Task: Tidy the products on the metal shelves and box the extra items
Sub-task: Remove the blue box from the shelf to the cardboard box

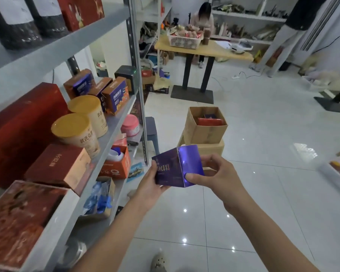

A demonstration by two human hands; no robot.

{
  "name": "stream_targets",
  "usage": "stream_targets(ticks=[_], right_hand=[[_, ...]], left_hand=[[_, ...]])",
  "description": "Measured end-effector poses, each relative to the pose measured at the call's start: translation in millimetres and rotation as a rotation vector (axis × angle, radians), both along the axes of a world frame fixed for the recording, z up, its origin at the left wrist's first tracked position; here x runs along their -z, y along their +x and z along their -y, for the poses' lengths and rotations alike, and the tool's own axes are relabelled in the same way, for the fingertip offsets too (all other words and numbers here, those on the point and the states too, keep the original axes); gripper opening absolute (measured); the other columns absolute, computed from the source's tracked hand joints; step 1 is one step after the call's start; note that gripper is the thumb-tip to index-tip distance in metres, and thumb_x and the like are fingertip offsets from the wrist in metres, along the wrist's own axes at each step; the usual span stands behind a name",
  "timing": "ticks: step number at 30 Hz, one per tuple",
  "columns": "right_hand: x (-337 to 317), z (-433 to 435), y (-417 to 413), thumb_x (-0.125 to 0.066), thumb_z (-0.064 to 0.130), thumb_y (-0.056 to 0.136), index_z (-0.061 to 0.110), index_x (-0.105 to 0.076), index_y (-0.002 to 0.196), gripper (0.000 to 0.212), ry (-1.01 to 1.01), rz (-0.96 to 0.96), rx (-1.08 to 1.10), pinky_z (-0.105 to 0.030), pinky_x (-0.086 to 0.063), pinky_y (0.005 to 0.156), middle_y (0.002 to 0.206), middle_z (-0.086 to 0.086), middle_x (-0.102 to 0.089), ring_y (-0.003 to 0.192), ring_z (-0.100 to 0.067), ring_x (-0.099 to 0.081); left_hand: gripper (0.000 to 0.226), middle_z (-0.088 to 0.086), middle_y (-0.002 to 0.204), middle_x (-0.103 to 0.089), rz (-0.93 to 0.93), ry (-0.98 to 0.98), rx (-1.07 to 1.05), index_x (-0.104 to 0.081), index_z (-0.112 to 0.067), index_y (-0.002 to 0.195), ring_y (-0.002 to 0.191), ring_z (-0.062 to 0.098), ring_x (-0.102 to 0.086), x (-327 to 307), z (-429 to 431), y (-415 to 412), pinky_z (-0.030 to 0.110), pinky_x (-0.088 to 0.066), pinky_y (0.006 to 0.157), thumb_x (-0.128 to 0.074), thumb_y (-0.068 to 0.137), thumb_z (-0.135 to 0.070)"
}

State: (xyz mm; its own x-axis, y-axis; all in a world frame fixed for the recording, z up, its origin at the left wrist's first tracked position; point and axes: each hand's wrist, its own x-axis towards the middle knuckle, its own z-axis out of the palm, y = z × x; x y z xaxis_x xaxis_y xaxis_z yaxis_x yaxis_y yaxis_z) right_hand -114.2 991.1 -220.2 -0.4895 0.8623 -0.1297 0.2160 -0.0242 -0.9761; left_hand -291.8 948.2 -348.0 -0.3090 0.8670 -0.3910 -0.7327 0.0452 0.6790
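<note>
While both hands hold it out over the white tiled floor [263, 193], a purple box [175, 167] sits between them, clear of the shelves [57, 48] on the left. The left hand [151, 185] grips the box's lower left edge, with fingers tucked beneath it. The right hand [214, 173] pinches the right side, thumb pressed on the near face and fingers curled behind. Just beyond the box, an open carton [204, 132] stands on a closed carton [212, 149] on the floor, with red packs [209, 121] inside. On the middle shelf stand two yellow-lidded tubs [73, 127], red boxes [57, 165] and orange-and-purple boxes [116, 95]. Farther back, another person [202, 18] stands behind a wooden table [204, 50].
</note>
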Motion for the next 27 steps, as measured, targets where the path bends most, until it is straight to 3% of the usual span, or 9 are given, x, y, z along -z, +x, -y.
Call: stream_targets(ticks=[4, 7, 12, 18, 21, 23, 27], right_hand=[[6, 0, -20, -0.089, 0.014, 0.064, 0.02, -0.061, 0.107, 0.051, 0.066, 0.063, 0.062, -0.012, -0.05, 0.06, 0.098, 0.012, -0.068, 0.078, -0.005, -0.069], [6, -6, -27, -0.083, 0.016, 0.072, 0.028, -0.046, 0.123, 0.064, 0.142, 0.18, 0.002, -0.009, -0.05, 0.061, 0.109, 0.015, -0.058, 0.089, -0.005, -0.064], [4, -20, -30, -0.075, 0.015, 0.083, 0.029, -0.037, 0.124, 0.058, 0.21, 0.315, -0.063, -0.005, -0.048, 0.063, 0.12, 0.009, -0.052, 0.105, -0.011, -0.056], [6, -33, -32, -0.064, 0.014, 0.091, 0.025, -0.033, 0.112, 0.039, 0.243, 0.43, -0.065, -0.002, -0.039, 0.049, 0.095, 0.007, -0.054, 0.074, -0.002, -0.053], [5, -43, -34, -0.06, 0.016, 0.095, 0.025, -0.028, 0.127, 0.046, 0.184, 0.423, -0.082, -0.003, -0.038, 0.045, 0.104, 0.006, -0.055, 0.078, -0.002, -0.056], [5, -50, -36, -0.058, 0.018, 0.096, 0.018, -0.018, 0.146, 0.063, 0.156, 0.423, -0.093, -0.003, -0.04, 0.046, 0.103, 0.01, -0.051, 0.082, -0.002, -0.057], [9, -57, -37, -0.055, 0.015, 0.097, 0.016, -0.016, 0.148, 0.065, 0.161, 0.394, -0.081, -0.006, -0.041, 0.048, 0.094, 0.016, -0.049, 0.08, -0.005, -0.057]], left_hand=[[0.05, 0.002, 0.123, -0.069, -0.076, -0.023, 0.048, -0.062, -0.022, 0.122, 0.115, 0.02, -0.064, 7, -17, -17, 0.038, -0.055, 0.083, -0.045, 0.087, -0.053], [0.039, -0.001, 0.108, -0.074, -0.167, -0.023, 0.028, -0.065, -0.023, 0.112, 0.102, 0.015, -0.069, 8, -28, -22, 0.031, -0.057, 0.073, -0.045, 0.091, -0.049], [0.03, -0.001, 0.108, -0.073, -0.275, -0.014, 0.028, -0.06, -0.025, 0.115, 0.104, 0.016, -0.068, 7, -37, -23, 0.036, -0.056, 0.084, -0.04, 0.101, -0.043], [0.026, 0.003, 0.108, -0.071, -0.341, -0.02, 0.014, -0.058, -0.026, 0.11, 0.099, 0.018, -0.068, 3, -53, -21, 0.032, -0.057, 0.08, -0.039, 0.102, -0.041], [0.027, 0.005, 0.107, -0.071, -0.358, -0.022, 0.012, -0.058, -0.024, 0.11, 0.098, 0.018, -0.068, 1, -63, -22, 0.032, -0.056, 0.079, -0.039, 0.102, -0.041], [0.026, 0.005, 0.107, -0.07, -0.368, -0.026, 0.01, -0.057, -0.025, 0.109, 0.096, 0.016, -0.068, 2, -69, -23, 0.03, -0.057, 0.077, -0.039, 0.102, -0.041], [0.024, 0.002, 0.105, -0.07, -0.394, -0.033, -0.005, -0.056, -0.026, 0.111, 0.09, 0.011, -0.069, 5, -80, -26, 0.026, -0.057, 0.073, -0.04, 0.102, -0.041]])
